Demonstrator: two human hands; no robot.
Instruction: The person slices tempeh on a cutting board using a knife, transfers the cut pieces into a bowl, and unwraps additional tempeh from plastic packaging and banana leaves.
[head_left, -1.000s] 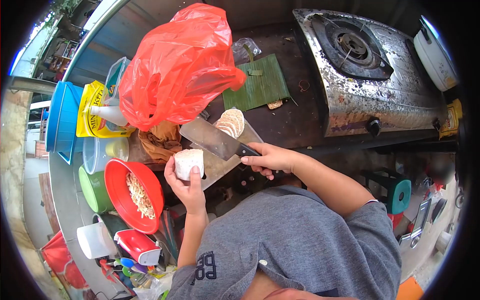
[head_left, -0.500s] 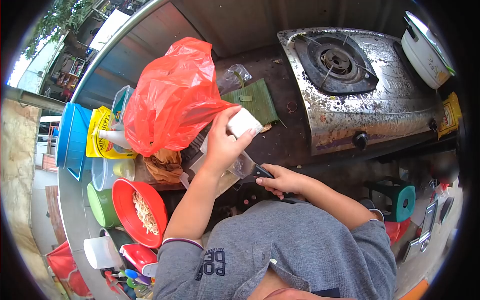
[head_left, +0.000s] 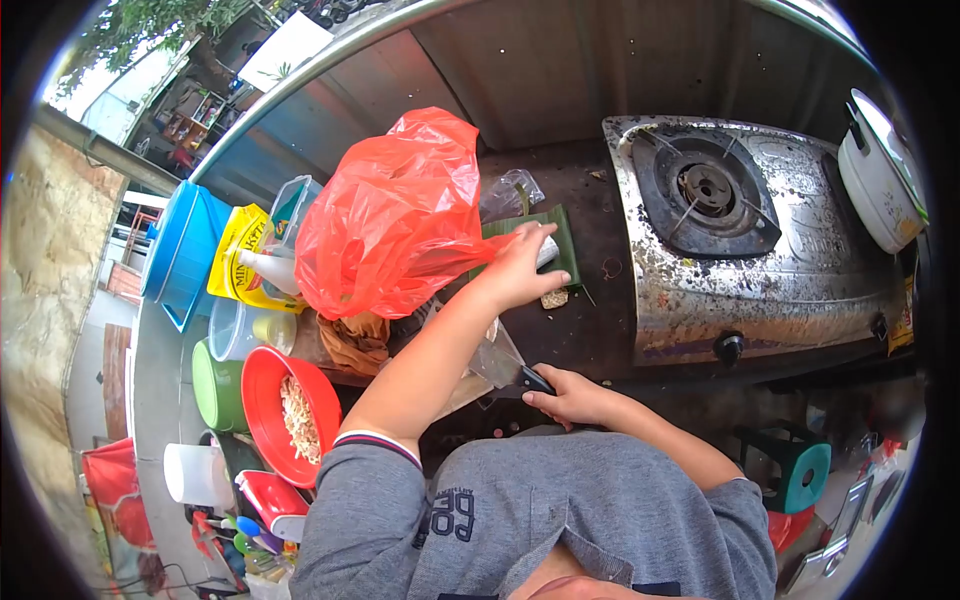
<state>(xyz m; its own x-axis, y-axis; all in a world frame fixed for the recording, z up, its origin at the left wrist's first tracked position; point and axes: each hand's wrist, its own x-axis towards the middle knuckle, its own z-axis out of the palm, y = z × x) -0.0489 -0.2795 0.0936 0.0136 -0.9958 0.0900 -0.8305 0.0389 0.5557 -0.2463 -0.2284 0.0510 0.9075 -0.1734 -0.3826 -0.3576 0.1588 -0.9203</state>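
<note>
My left hand (head_left: 520, 270) is stretched out over the green leaf (head_left: 563, 238), its fingers apart. The white block (head_left: 547, 251) lies on the leaf, partly behind the hand. My right hand (head_left: 578, 396) is wrapped round the black handle of a cleaver (head_left: 498, 360), whose blade rests over the cutting board (head_left: 462, 394). My left forearm hides much of the board, and the slices on it are out of sight. A small brown piece (head_left: 554, 298) sits at the leaf's lower edge. The red plastic bag (head_left: 400, 215) stands left of my left hand.
A stained gas stove (head_left: 735, 240) fills the right of the counter, with a white pot (head_left: 880, 175) beyond. To the left are a red basin (head_left: 285, 415) of shredded food, a green container (head_left: 219, 388), a blue bucket (head_left: 185, 245) and a yellow pouch (head_left: 240, 250). A clear plastic bag (head_left: 512, 192) lies behind the leaf.
My left hand has carried the white block from the board up to the leaf and released it there. The cleaver, still in my right hand, has been lowered toward the board. The view has shifted.
</note>
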